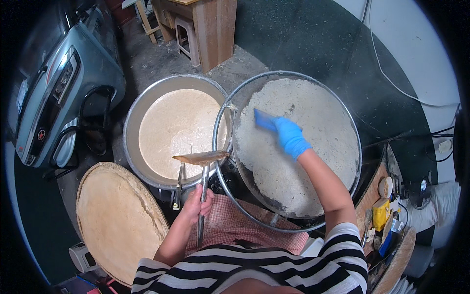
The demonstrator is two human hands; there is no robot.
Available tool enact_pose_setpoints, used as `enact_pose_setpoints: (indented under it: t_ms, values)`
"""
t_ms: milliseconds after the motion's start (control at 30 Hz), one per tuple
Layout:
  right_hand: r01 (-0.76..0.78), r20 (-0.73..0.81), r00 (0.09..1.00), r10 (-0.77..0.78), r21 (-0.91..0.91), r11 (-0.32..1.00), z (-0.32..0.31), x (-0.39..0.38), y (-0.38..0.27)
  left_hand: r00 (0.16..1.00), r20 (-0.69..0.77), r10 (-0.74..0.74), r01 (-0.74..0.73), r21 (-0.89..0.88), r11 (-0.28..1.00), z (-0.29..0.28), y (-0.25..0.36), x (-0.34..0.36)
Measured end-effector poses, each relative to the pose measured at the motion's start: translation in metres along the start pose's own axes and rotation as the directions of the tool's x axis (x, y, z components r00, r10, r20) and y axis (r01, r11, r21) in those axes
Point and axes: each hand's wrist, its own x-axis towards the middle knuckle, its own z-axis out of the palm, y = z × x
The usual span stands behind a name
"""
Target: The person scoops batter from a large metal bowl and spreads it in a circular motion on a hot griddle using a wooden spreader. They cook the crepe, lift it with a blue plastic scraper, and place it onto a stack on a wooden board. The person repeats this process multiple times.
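My left hand point(198, 203) grips the metal handle of a tool point(205, 181) with a wide, batter-coated blade point(198, 158) at its top, held over the rim of a large pot point(134, 134) of beige batter point(174, 125). Another handle leans inside that pot. My right hand point(289, 134), in a blue glove, is closed on a blue scraper point(263, 117), which is on or just over a thin pale layer point(303, 176) spread across a big round griddle point(252, 186) within a metal ring.
A stack of round flatbreads point(117, 210) sits at lower left. A grey vehicle point(58, 83) stands left, a wooden desk point(210, 34) and plastic stool point(188, 39) at the back. Boards with tools and a yellow box point(379, 213) are at right, near cables along the wall. Checked cloth point(249, 220) lies before me.
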Motion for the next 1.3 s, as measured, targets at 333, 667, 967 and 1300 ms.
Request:
enact_pose_setpoints:
  t_ms: [333,667,967,1300]
  values:
    - [-0.089,0.067,0.992,0.108,-0.244,0.966,-0.012,0.037,-0.007,0.998,-0.057,0.009,-0.007,0.036,0.999,0.003,0.001,-0.006]
    - [0.079,0.118,0.991,-0.064,-0.121,0.990,-0.013,-0.031,-0.095,0.991,-0.112,0.070,-0.071,-0.001,0.997,0.025,0.021,0.009]
    - [-0.136,0.152,0.986,0.069,0.485,0.864,-0.170,-0.147,-0.159,0.997,0.060,0.040,-0.042,0.038,0.998,0.068,0.033,0.003]
    - [-0.296,-0.089,0.924,0.371,0.447,0.844,-0.219,-0.248,-0.155,0.964,0.145,-0.223,0.162,0.347,0.924,0.144,-0.023,0.000]
